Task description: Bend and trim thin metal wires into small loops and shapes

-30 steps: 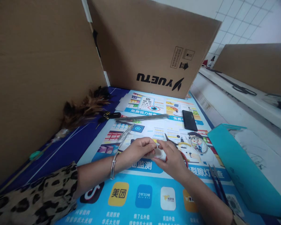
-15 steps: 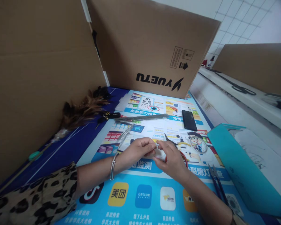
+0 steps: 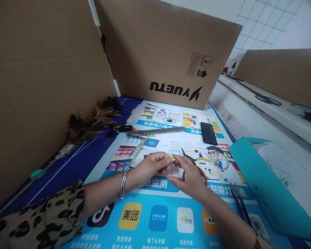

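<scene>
My left hand (image 3: pixel 158 165), wearing a silver bangle, is closed in a pinch between thumb and forefinger. Whatever lies in that pinch is too small to make out. Close by on the right is my right hand (image 3: pixel 188 174), its thumb and forefinger apart, the fingertips almost touching the left ones. Partly hidden behind it are a dark-jawed hand tool (image 3: pixel 188 156) and red looped handles (image 3: pixel 203 174); whether they belong together is unclear. Beyond the hands lie a short bundle of thin wires (image 3: pixel 139 148) and a longer bundle of straight wires (image 3: pixel 158 131).
A black phone (image 3: pixel 208 133) and a clear round dish (image 3: pixel 219 160) lie toward the right. Tweezers (image 3: pixel 238 200) rest beside a teal box (image 3: pixel 268 188). At left are a black-handled tool (image 3: pixel 121 128) and brown feathers (image 3: pixel 93 119). Cardboard (image 3: pixel 166 45) stands behind and left.
My right thumb has moved away from its forefinger, and those fingers have spread slightly. My left hand keeps its pinch in nearly the same place.
</scene>
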### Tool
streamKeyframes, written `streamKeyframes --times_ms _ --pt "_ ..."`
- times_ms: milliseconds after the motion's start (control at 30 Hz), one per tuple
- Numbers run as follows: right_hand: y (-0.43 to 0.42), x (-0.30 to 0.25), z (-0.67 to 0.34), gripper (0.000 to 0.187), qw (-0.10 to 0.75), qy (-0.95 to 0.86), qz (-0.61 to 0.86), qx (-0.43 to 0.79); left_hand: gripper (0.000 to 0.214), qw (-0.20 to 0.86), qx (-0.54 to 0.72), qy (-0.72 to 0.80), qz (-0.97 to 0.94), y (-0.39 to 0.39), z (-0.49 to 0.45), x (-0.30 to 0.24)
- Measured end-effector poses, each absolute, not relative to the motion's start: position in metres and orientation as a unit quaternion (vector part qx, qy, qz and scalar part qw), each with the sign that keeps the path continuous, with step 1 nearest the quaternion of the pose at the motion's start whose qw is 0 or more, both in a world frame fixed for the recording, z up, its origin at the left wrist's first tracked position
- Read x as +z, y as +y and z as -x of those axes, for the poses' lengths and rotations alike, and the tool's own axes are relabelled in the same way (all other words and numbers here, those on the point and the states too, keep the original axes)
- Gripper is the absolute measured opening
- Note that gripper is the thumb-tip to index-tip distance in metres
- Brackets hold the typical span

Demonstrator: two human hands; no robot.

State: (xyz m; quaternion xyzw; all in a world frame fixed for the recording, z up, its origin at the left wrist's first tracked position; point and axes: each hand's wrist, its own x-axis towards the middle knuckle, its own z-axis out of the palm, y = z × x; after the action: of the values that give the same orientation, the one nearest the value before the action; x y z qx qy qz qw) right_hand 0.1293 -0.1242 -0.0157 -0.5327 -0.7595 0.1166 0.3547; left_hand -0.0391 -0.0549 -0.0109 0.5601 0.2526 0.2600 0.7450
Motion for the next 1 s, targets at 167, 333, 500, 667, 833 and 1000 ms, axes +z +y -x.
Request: streamKeyframes --times_ms 167,333,500,667,833,1000 --pt "-0.1243 -0.0131 -0.1297 0.029 0.418 -0.707 0.545 0.17 0.027 0.726 0.265 0.26 -0.579 -0.0535 0.039 -0.0116" --pt "-0.1235 -0.0125 -0.1287 0.015 0.434 -0.673 0.573 0.173 0.028 0.707 0.257 0.258 -0.607 -0.052 0.0389 -0.015" --pt "-0.1233 -0.0104 -0.1279 0.014 0.428 -0.681 0.569 0.171 0.024 0.693 0.262 0.25 -0.624 -0.0521 0.0374 -0.0165" --pt "-0.1239 -0.0094 -0.1279 0.014 0.424 -0.688 0.563 0.173 0.022 0.659 0.266 0.263 -0.653 -0.053 0.0375 -0.0159" --pt "-0.1242 -0.0104 -0.127 0.013 0.419 -0.68 0.577 0.172 0.02 0.606 0.258 0.27 -0.703 -0.0508 0.0386 -0.0159" --pt "-0.1248 -0.0099 -0.1265 0.013 0.411 -0.686 0.574 0.178 0.019 0.559 0.24 0.26 -0.75 -0.0491 0.0393 -0.0154"
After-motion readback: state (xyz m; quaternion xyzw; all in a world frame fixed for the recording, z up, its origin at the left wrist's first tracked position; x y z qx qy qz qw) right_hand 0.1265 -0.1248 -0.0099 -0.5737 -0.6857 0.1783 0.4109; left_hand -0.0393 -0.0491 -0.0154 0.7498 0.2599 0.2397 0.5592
